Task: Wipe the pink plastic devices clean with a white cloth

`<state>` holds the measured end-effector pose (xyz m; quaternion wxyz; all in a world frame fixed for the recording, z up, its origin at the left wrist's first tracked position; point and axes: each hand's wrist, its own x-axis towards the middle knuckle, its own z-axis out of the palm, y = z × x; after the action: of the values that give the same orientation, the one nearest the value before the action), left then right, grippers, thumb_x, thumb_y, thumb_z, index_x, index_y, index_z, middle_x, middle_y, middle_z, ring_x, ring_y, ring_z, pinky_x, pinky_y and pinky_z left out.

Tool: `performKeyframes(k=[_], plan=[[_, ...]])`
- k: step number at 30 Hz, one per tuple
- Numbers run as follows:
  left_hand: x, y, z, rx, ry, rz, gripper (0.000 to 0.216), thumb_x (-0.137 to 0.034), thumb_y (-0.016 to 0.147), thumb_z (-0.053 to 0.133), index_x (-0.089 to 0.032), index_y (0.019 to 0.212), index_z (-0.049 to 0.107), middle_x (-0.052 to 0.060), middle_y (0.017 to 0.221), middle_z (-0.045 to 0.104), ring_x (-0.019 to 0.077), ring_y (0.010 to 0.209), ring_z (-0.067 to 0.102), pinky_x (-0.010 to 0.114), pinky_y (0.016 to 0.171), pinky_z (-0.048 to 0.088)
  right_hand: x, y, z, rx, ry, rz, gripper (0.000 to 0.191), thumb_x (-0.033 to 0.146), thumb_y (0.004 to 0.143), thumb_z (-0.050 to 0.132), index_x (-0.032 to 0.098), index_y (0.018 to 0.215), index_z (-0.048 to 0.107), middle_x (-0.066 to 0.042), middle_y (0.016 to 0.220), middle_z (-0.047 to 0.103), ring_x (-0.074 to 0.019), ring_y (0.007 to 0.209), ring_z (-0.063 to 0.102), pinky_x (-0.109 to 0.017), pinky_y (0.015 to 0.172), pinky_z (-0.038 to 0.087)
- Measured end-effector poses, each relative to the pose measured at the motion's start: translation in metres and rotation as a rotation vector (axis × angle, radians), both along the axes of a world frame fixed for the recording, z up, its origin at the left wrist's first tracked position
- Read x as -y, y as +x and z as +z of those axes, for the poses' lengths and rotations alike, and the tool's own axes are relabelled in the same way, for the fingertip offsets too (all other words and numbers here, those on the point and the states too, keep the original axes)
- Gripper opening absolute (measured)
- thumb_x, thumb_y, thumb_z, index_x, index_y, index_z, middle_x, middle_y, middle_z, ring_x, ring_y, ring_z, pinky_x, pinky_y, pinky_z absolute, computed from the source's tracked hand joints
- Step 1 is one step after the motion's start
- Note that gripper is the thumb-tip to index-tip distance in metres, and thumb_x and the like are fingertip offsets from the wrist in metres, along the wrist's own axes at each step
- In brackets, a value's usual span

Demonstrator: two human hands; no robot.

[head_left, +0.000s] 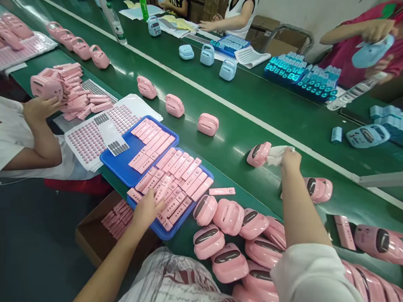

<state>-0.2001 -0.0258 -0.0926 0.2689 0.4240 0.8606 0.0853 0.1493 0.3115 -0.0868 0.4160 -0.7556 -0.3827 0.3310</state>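
My left hand [147, 210] reaches over a blue tray [168, 235] filled with rows of pink rectangular bars marked with small dark prints. Its fingers are closed around the lower end of one pink bar [163, 189], which lies over the others. My right hand [291, 158] is stretched out above the green belt, its fingers pinching a thin white cloth or bag [276, 155]. That white piece hangs against a glossy pink casing [259, 154] with a dark window. One loose pink bar [222, 191] lies beside the tray.
Many pink casings [230, 262] crowd the table before me. A second blue tray [117, 166] and printed sheets [86, 145] lie to the left. A co-worker's hand [44, 108] holds a pink casing there. Across the belt, people handle light-blue casings [228, 70]. A carton [90, 235] stands below.
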Motion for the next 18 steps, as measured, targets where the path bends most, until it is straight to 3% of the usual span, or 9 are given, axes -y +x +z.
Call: performKeyframes(k=[2,4,7,8,11,13,15,18], plan=[[0.0,-0.003,0.012,0.242,0.165,0.134,0.033,-0.032,0.08,0.056,-0.015,0.107,0.048,0.015,0.108,0.064,0.0291,0.104,0.062,0.043,0.089,0.048,0.027,-0.007,0.02,-0.01,0.099,0.016,0.025,0.018,0.095,0.037,0.012,0.091,0.062,-0.003,0.08,0.061,-0.0105,0.07,0.056,-0.023,0.064,0.047],[-0.001,0.003,0.024,0.47,0.358,0.157,0.041,-0.032,0.074,0.061,-0.017,0.109,0.046,0.014,0.116,0.061,0.0274,0.112,0.059,0.042,0.093,0.048,0.066,-0.024,0.038,-0.031,0.182,0.073,0.028,0.024,0.096,0.038,0.014,0.099,0.063,-0.005,0.089,0.065,-0.012,0.077,0.06,-0.024,0.07,0.049],[-0.008,0.027,0.04,0.702,0.51,-0.006,0.049,-0.026,0.07,0.065,-0.019,0.115,0.048,0.011,0.122,0.059,0.0244,0.119,0.055,0.04,0.1,0.044,0.141,-0.063,0.055,-0.064,0.26,0.279,0.031,0.042,0.09,0.051,0.018,0.099,0.068,-0.004,0.086,0.069,-0.0186,0.078,0.065,-0.033,0.072,0.054],[-0.01,0.037,0.044,0.744,0.509,-0.08,0.05,-0.023,0.07,0.064,-0.019,0.118,0.05,0.01,0.122,0.06,0.0238,0.118,0.056,0.039,0.101,0.043,0.169,-0.076,0.058,-0.037,0.361,0.469,0.036,0.046,0.091,0.048,0.019,0.104,0.068,-0.006,0.091,0.071,-0.0217,0.084,0.067,-0.038,0.077,0.055],[-0.014,0.065,0.052,0.812,0.488,-0.253,0.047,-0.018,0.073,0.061,-0.019,0.119,0.054,0.009,0.119,0.062,0.0237,0.113,0.059,0.039,0.1,0.044,0.245,-0.111,0.057,0.132,0.739,0.966,0.037,0.042,0.094,0.042,0.023,0.115,0.066,-0.009,0.117,0.069,-0.0267,0.118,0.059,-0.05,0.102,0.046],[-0.013,0.077,0.053,0.837,0.514,-0.302,0.042,-0.019,0.075,0.06,-0.018,0.116,0.057,0.009,0.117,0.064,0.0249,0.111,0.06,0.04,0.098,0.046,0.285,-0.121,0.051,0.279,0.85,1.067,0.037,0.03,0.094,0.042,0.022,0.126,0.059,-0.011,0.127,0.064,-0.0252,0.13,0.05,-0.053,0.111,0.035],[-0.009,0.083,0.052,0.842,0.547,-0.319,0.037,-0.021,0.076,0.059,-0.017,0.113,0.059,0.01,0.115,0.065,0.0258,0.108,0.061,0.041,0.097,0.046,0.311,-0.121,0.045,0.371,0.907,1.128,0.041,0.024,0.094,0.043,0.02,0.134,0.051,-0.012,0.131,0.062,-0.0214,0.133,0.047,-0.049,0.114,0.033],[-0.002,0.089,0.057,0.811,0.556,-0.351,0.041,-0.021,0.074,0.063,-0.017,0.114,0.06,0.011,0.115,0.065,0.0267,0.111,0.06,0.042,0.1,0.045,0.319,-0.103,0.043,0.377,0.885,1.115,0.039,0.027,0.095,0.044,0.023,0.132,0.054,-0.009,0.129,0.063,-0.0193,0.132,0.049,-0.046,0.114,0.032]])
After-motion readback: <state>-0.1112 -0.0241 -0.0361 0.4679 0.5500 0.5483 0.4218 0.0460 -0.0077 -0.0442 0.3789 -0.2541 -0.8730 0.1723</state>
